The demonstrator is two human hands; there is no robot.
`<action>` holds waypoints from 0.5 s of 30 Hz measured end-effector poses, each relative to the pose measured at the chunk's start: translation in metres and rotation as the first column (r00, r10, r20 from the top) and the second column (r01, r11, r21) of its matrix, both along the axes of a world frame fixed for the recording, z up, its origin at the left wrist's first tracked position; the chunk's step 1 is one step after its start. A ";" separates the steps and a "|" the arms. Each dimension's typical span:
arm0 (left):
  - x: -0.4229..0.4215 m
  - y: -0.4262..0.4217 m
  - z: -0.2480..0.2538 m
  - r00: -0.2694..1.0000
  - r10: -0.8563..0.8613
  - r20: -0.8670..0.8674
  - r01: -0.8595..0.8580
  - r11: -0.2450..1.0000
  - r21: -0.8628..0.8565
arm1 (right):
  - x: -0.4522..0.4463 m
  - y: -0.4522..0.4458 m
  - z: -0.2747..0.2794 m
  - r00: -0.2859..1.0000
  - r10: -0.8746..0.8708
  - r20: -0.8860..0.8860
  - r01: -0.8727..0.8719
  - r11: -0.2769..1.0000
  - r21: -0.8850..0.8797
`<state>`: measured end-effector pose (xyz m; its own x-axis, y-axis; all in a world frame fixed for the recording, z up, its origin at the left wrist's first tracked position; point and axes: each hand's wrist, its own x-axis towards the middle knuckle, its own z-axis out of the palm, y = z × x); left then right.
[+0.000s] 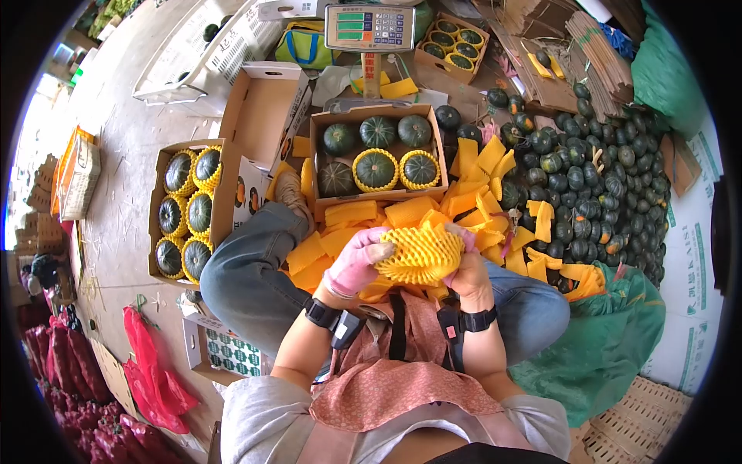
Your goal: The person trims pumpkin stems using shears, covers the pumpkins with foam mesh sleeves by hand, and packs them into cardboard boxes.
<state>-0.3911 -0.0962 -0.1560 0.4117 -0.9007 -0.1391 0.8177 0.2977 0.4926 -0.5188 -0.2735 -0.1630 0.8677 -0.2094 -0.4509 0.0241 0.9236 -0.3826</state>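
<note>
Between my two pink-gloved hands is a yellow foam net sleeve (420,254), spread wide above my lap. My left hand (358,263) grips its left edge, thumb on the mesh. The right edge is in my right hand (468,267), whose fingers are partly hidden behind the net. I cannot tell whether anything is inside the sleeve. Just beyond, an open cardboard box (317,155) holds several dark green pumpkins (378,132). Two in its near row wear yellow nets, and the others are bare. Flat yellow foam nets (410,210) lie heaped around my legs.
A digital scale display (369,29) stands behind the box. At left is a carton of netted pumpkins (179,172) beside an open empty-looking box (263,108). A large pile of loose pumpkins (587,185) spreads at right, near a green sack (599,348). A white crate (209,62) sits far left.
</note>
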 end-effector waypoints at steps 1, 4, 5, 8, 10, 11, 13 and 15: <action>0.003 0.003 0.005 0.999 -0.024 0.032 0.024 1.000 -0.019 | 0.001 0.004 0.004 0.999 -0.040 -0.012 0.040 0.999 0.005; 0.004 -0.004 0.011 0.953 -0.026 0.302 -0.040 0.976 0.212 | -0.001 0.006 0.003 1.000 0.020 -0.025 -0.022 0.995 -0.098; 0.008 -0.001 0.002 0.889 -0.125 0.440 0.030 0.976 0.216 | -0.002 0.008 0.000 0.998 0.053 -0.043 -0.060 0.982 -0.177; -0.001 -0.008 0.015 0.825 -0.150 0.544 -0.074 0.927 0.368 | 0.005 0.017 -0.012 0.994 0.098 -0.039 -0.105 0.878 -0.468; -0.005 -0.021 0.015 0.530 0.003 0.848 -0.334 0.920 0.206 | 0.023 0.024 -0.012 0.994 0.095 0.061 -0.025 0.710 -0.703; -0.006 -0.024 0.013 0.338 0.000 0.941 -0.426 0.892 0.153 | 0.031 0.031 -0.005 1.000 -0.022 0.018 0.028 0.755 -0.655; -0.006 -0.026 0.018 0.050 -0.026 0.998 -0.542 0.839 0.049 | 0.033 0.040 0.021 0.995 -0.089 -0.044 0.058 0.878 -0.475; -0.006 -0.027 0.016 0.105 0.052 0.993 -0.464 0.886 0.003 | 0.034 0.038 0.023 0.987 -0.125 -0.100 0.097 0.964 -0.248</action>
